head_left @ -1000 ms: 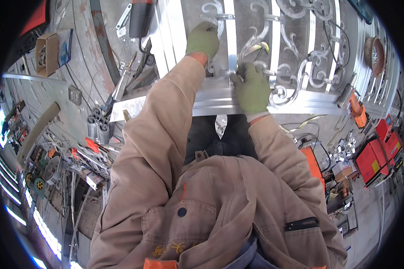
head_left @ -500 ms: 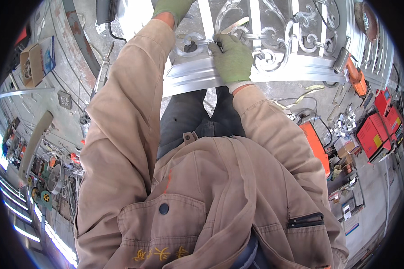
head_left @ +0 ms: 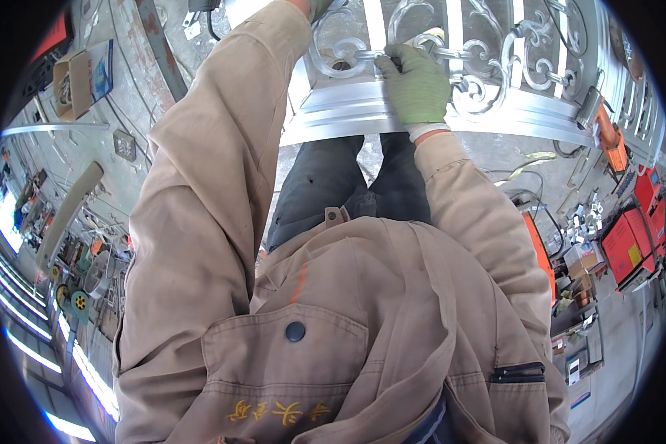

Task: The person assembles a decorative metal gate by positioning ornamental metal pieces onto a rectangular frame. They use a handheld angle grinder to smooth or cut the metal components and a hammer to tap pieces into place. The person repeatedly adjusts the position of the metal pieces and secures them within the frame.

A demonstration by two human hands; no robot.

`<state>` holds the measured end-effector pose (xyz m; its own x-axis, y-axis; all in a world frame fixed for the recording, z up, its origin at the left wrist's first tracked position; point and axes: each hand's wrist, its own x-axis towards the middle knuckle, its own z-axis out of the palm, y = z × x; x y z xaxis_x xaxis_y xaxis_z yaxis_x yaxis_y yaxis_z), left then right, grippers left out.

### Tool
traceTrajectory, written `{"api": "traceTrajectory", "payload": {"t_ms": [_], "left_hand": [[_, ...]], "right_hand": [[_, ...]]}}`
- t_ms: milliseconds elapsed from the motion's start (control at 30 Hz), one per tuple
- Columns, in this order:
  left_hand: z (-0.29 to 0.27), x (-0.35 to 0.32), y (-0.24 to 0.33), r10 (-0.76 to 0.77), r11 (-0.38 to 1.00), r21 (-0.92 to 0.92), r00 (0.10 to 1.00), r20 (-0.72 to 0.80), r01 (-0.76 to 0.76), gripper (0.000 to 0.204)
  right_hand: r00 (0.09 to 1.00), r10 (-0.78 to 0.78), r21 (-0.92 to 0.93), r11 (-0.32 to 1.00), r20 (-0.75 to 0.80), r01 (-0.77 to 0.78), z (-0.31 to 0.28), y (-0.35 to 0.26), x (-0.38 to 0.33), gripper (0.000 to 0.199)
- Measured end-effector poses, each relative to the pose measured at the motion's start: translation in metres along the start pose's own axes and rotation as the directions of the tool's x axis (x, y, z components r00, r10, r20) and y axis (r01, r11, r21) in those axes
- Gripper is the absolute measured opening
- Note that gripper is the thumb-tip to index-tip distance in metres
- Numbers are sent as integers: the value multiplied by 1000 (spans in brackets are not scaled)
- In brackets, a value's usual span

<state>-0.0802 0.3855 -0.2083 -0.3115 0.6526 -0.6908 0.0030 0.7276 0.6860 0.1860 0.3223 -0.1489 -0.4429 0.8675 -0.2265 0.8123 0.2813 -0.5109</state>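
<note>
A silvery metal panel of flat bars and curled scrollwork (head_left: 338, 61) lies in front of me, with a wide ridged rail (head_left: 340, 111) along its near edge. My right hand (head_left: 420, 87), in a green glove, reaches over that rail. Its fingers and thumb are bent around a scroll joint beside an upright bar, and the fingertips are partly hidden. At the top edge, my left hand (head_left: 323, 7) is mostly cut off by the picture's border. It is near the panel's left scroll, and its fingers cannot be made out.
An orange-bodied power tool (head_left: 611, 140) rests by the panel's right end. Red machines (head_left: 633, 240) and scattered small metal pieces (head_left: 588, 218) are at right. An open cardboard box (head_left: 70, 85), cables and a long metal beam (head_left: 161, 52) lie at left.
The view has shifted, so the panel and floor items sit farther right. My left hand has slipped mostly beyond the top edge. My right hand stays at about the same scroll joint.
</note>
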Motion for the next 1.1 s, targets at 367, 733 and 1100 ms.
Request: {"api": "traceTrajectory", "payload": {"t_ms": [367,733,1100], "left_hand": [[-6,26,-28,201,960,193,979,31,-203,69],[-4,3,-6,135,989,60,991,-24,-134,75],[-4,-13,-1,206,975,-69,975,-83,-212,69]], "right_hand": [[998,38,27,999,41,-39,-1,-3,0,30],[997,68,36,997,48,-69,-3,-5,0,29],[990,108,33,993,88,-112,-13,-20,3,28]]}}
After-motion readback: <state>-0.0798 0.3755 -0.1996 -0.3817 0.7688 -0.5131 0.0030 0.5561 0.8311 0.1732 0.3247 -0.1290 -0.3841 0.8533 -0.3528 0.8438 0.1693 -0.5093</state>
